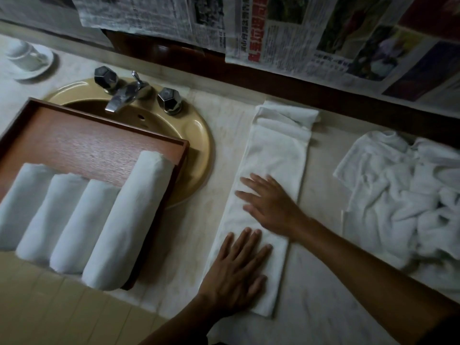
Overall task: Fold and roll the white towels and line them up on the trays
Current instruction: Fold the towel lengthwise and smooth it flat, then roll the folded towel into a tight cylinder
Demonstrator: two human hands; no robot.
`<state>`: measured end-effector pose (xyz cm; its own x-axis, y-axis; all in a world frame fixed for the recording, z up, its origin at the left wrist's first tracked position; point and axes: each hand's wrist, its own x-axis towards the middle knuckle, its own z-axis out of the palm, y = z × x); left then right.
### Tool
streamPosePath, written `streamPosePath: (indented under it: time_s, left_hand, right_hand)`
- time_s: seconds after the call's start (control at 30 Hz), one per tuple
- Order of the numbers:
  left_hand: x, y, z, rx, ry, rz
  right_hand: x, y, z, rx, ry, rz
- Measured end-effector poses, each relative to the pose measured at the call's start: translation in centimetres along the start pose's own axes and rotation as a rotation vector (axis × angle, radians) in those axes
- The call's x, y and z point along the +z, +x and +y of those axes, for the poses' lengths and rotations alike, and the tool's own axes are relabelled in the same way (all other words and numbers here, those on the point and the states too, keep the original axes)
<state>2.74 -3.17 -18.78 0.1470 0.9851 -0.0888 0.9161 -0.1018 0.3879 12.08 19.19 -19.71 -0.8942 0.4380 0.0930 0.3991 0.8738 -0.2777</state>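
Note:
A white towel (276, 155) folded into a long narrow strip lies on the counter, running from the front edge toward the back wall. My left hand (239, 272) presses flat on its near end with straight fingers. My right hand (271, 202) lies flat across the strip's middle. A brown wooden tray (97, 143) rests over the sink on the left and holds several rolled white towels (124, 225) side by side along its near side.
A heap of loose white towels (403, 192) lies at the right. A tan sink (196, 135) with a chrome faucet (124, 93) sits behind the tray. A white cup on a saucer (27, 58) stands far left. Newspaper (298, 31) covers the back wall.

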Motion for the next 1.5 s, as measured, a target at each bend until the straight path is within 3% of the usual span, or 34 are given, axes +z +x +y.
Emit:
streamPosePath:
  time_s: [0.07, 0.23, 0.37, 0.5, 0.67, 0.73, 0.87, 0.93, 1.03, 1.13, 1.2, 1.3, 1.5]
  left_hand:
    - [0.0, 0.0, 0.0, -0.001, 0.000, 0.004]
    - [0.2, 0.2, 0.1, -0.010, 0.016, 0.015]
    - [0.2, 0.3, -0.1, -0.021, 0.014, 0.015]
    - [0.2, 0.7, -0.3, -0.024, 0.018, -0.030]
    - [0.9, 0.3, -0.6, -0.004, 0.033, -0.015]
    - [0.7, 0.4, -0.5, 0.004, 0.012, 0.007]
    - [-0.1, -0.3, -2.1, -0.008, -0.309, 0.096]
    - [-0.2, -1.9, -4.3, -0.015, -0.217, 0.094]
    - [-0.5, -5.2, -8.0, -0.077, -0.096, 0.140]
    - [-1.4, -7.9, -8.6, -0.130, -0.105, 0.206]
    - [-1.9, -9.4, -6.9, -0.023, -0.075, 0.213]
    - [-0.5, -11.3, -5.6, 0.298, -0.003, 0.086]
    - [-0.9, -12.4, -7.9, 0.400, 0.007, 0.044]
  right_hand:
    - [0.0, 0.0, 1.3, -0.010, -0.074, -0.064]
    - [-2.4, 7.3, 8.7, 0.324, -0.171, -0.044]
    - [-2.9, 9.8, 9.9, 0.414, -0.152, -0.100]
    - [-2.5, 7.0, 5.7, 0.562, 0.015, -0.083]
    - [0.0, -6.5, -4.8, 0.674, 0.132, 0.242]
    - [1.6, -11.5, -9.0, 0.747, 0.077, 0.247]
    - [3.6, -16.9, -13.2, 0.837, -0.050, 0.179]
    - [3.2, -17.1, -13.6, 0.884, -0.039, 0.231]
    - [2.2, -16.8, -15.0, 0.886, -0.060, 0.302]
    - [1.8, -17.8, -17.4, 0.772, -0.041, 0.375]
    - [2.7, -18.9, -19.5, 0.691, -0.024, 0.382]
    - [4.5, -20.5, -22.5, 0.634, -0.028, 0.277]
    - [6.2, -23.3, -24.0, 0.643, 0.021, 0.188]
